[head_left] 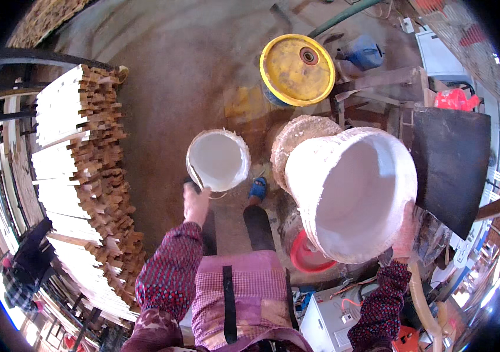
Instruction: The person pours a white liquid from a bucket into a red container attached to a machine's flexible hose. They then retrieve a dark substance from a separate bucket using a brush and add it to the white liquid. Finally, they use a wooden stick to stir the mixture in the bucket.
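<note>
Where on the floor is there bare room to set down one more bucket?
Bare floor shows between the stacked wood strips and the smaller white bucket, and further up, left of the yellow disc. The right side is crowded around the larger white bucket.

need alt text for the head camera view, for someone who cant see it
A person's left hand is at the near rim of a small white bucket, and the right hand touches a larger white bucket, tilted. Stacked wooden strips line the left; a round yellow disc shows beyond.
</note>
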The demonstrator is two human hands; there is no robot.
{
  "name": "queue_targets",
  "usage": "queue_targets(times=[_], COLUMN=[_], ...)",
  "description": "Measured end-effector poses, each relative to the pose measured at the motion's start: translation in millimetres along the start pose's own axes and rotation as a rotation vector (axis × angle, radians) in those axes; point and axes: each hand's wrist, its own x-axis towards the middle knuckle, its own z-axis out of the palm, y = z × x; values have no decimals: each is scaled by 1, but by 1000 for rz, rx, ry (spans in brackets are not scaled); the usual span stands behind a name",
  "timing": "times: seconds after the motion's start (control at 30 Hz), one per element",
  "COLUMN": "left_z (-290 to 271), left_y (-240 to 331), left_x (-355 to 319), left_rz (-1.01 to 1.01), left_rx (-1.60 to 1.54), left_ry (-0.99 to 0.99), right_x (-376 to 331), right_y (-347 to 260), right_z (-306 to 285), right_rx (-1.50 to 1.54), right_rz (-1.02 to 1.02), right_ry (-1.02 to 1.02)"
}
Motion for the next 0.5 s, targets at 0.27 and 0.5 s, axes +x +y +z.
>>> queue_targets(times=[0.27,0.5], left_z=[16,49], left_y=[25,85], left_x=[-201,-258], left_rz=[17,-87], left_rx=[-677,-1263], left_ry=[-1228,-734], right_x=[-37,-63], right_y=[-64,-94], right_z=[19,34], right_rx=[-129,-364], right_rz=[-68,-188], right_ry=[-51,-190])
